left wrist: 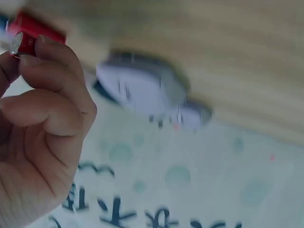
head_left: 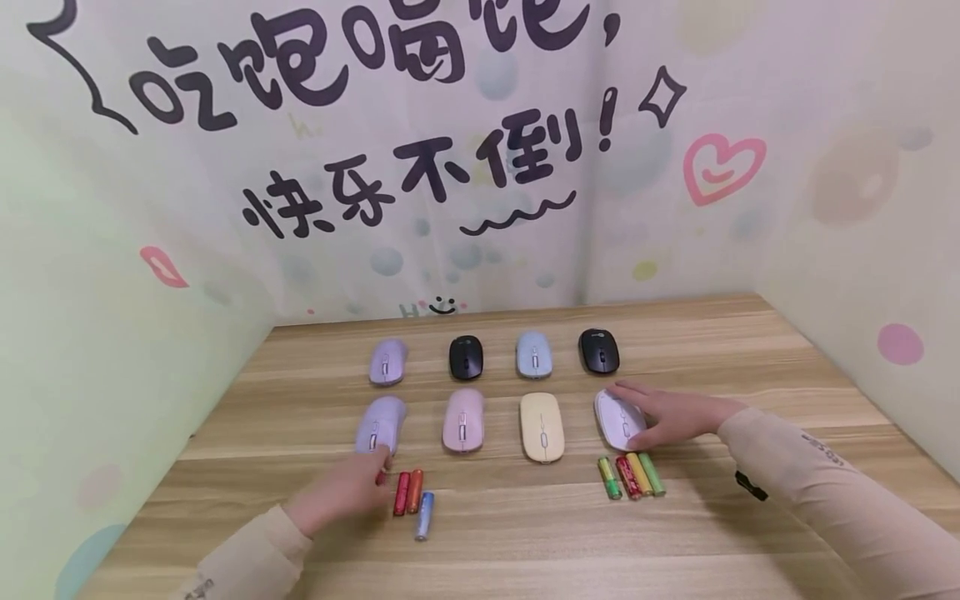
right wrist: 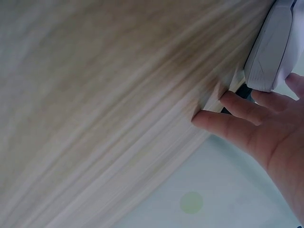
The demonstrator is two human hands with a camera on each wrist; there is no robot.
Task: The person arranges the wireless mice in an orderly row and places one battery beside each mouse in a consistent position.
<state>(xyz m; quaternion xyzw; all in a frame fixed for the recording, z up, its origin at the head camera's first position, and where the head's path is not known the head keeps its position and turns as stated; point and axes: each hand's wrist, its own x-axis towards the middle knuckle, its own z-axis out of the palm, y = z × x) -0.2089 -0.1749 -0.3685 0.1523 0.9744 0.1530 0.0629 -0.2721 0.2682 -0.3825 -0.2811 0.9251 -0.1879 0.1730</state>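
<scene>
My left hand (head_left: pixel 347 493) pinches a red battery (left wrist: pixel 29 42) between thumb and fingertips, just in front of a purple mouse (head_left: pixel 380 417). Close beside that hand lie another red battery (head_left: pixel 402 493), an orange battery (head_left: pixel 416 491) and a blue battery (head_left: pixel 424 515). At the right, my right hand (head_left: pixel 672 414) spans a pale lilac mouse (head_left: pixel 618 419), fingers at its far end and thumb at its near edge. Its outer fingers (right wrist: pixel 225 126) reach out straight with their tips at the table, while the mouse's end touches the inner ones.
A pink mouse (head_left: pixel 463 422) and a cream mouse (head_left: pixel 542 427) complete the front row. Behind stand a lavender mouse (head_left: pixel 387 362), two black mice, one at left (head_left: pixel 466 357), and a light blue mouse (head_left: pixel 534 355). Several batteries (head_left: pixel 632 477) lie before the right hand. A printed curtain (head_left: pixel 510 275) backs the table.
</scene>
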